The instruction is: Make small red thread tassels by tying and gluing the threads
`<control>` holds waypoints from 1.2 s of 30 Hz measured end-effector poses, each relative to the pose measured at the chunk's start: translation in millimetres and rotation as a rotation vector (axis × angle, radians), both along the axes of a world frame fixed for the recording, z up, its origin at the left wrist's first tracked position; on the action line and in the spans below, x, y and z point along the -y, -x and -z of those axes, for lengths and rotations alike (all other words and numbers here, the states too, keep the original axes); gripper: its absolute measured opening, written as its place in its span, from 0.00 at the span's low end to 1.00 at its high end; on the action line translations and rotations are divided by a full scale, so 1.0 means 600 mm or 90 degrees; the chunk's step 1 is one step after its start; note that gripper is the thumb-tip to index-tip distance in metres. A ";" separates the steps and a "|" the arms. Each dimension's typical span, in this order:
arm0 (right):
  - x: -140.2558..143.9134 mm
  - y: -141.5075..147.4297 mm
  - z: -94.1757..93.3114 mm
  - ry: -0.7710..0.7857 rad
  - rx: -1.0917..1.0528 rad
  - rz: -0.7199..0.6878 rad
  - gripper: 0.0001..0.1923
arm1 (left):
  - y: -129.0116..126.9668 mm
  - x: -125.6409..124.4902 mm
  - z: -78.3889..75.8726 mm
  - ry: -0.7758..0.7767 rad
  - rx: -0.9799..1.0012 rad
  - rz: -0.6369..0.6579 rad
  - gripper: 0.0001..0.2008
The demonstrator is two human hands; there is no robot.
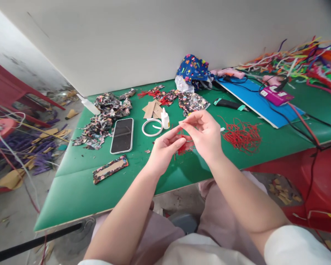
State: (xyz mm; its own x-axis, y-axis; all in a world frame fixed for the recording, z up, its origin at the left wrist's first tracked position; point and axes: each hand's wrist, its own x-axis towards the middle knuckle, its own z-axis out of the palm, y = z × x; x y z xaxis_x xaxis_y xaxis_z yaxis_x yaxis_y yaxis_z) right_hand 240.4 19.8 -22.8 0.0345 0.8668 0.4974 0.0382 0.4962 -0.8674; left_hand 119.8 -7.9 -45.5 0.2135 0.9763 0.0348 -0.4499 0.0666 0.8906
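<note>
Above the front part of the green table (79,191), my left hand (167,149) is closed on a small bunch of red string (182,148), whose ends hang below the fingers. My right hand (204,130) meets it from the right, thumb and forefinger pinched together at the left fingertips. What lies in that pinch is too small to make out. Right of my hands is a tangled heap of red string (241,135). Just behind them stand a small white glue bottle (164,119) and a coiled white band (152,127).
A phone (122,136), floral fabric scraps (107,114) and a fabric-edged card strip (110,169) lie left. Behind are brown card pieces (152,109), a black-and-green cutter (230,104) and a blue board (253,99) with cables and a purple box (276,95).
</note>
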 end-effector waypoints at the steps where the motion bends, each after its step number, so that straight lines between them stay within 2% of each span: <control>1: -0.002 -0.001 0.000 -0.002 -0.008 -0.003 0.06 | -0.001 0.000 0.001 0.011 0.005 0.006 0.20; 13: -0.013 -0.009 -0.005 -0.030 -0.024 0.017 0.05 | -0.002 0.001 0.004 0.043 -0.017 0.040 0.20; 20: -0.016 -0.011 -0.016 -0.048 -0.019 0.022 0.05 | -0.005 0.002 0.002 0.050 -0.014 0.034 0.23; 27: -0.013 -0.012 -0.034 -0.049 0.002 0.035 0.05 | 0.006 -0.006 0.004 0.047 -0.069 0.079 0.29; 31: -0.013 -0.013 -0.044 -0.048 0.019 0.010 0.06 | 0.027 -0.012 -0.013 -0.032 -0.175 -0.023 0.27; 36: -0.012 -0.001 -0.053 -0.042 0.049 -0.024 0.07 | 0.036 -0.010 -0.042 -0.149 -0.132 -0.087 0.20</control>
